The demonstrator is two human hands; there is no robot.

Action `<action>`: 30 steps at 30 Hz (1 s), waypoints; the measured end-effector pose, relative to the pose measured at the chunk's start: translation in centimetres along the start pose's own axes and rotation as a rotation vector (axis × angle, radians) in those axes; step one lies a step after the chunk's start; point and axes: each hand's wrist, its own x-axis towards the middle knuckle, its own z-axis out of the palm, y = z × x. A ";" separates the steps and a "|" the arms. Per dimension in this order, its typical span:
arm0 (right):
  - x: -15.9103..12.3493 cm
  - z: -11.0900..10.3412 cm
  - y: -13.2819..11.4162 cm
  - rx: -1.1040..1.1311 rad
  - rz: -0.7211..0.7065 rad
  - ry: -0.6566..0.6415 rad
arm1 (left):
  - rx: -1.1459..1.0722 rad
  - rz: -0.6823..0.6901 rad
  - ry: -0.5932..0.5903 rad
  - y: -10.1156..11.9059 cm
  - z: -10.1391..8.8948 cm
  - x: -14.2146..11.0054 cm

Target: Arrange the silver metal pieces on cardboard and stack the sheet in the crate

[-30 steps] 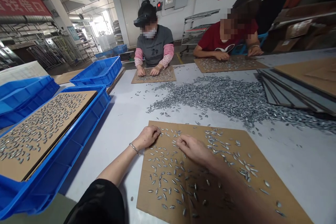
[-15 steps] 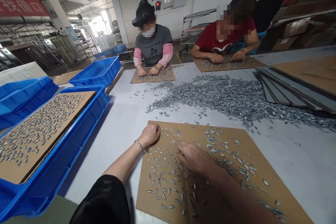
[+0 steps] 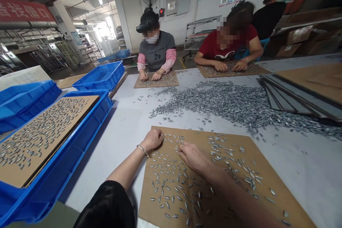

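Observation:
A brown cardboard sheet (image 3: pixel 196 188) lies before me on the table, strewn with small silver spindle-shaped metal pieces (image 3: pixel 167 187). On the left they lie spread apart; to the right they are in looser clumps. At the sheet's far left corner rests my left hand (image 3: pixel 154 139), a bracelet on its wrist, with its fingers curled together. My right hand (image 3: pixel 192 156) reaches over the sheet's middle, thumb and fingers pinched beside a single piece. What either hand has between its fingertips is too small or hidden to make out.
A large heap of metal pieces (image 3: pixel 227 98) covers the table's middle. Blue crates (image 3: pixel 91 126) stand at left, one bearing a piece-covered cardboard sheet. Stacked boards (image 3: pixel 291 94) lie at right. Across the table, two co-workers (image 3: pixel 157 55) handle pieces on their own sheets; another person sits behind.
My right hand has shifted slightly left, its fingertips now at a piece near the sheet's far side. The left hand stays at the corner. The whole view has tilted up a little.

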 end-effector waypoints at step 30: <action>2.9 0.8 1.1 0.185 0.025 0.102 | -0.076 0.083 0.123 -0.5 -1.3 -0.7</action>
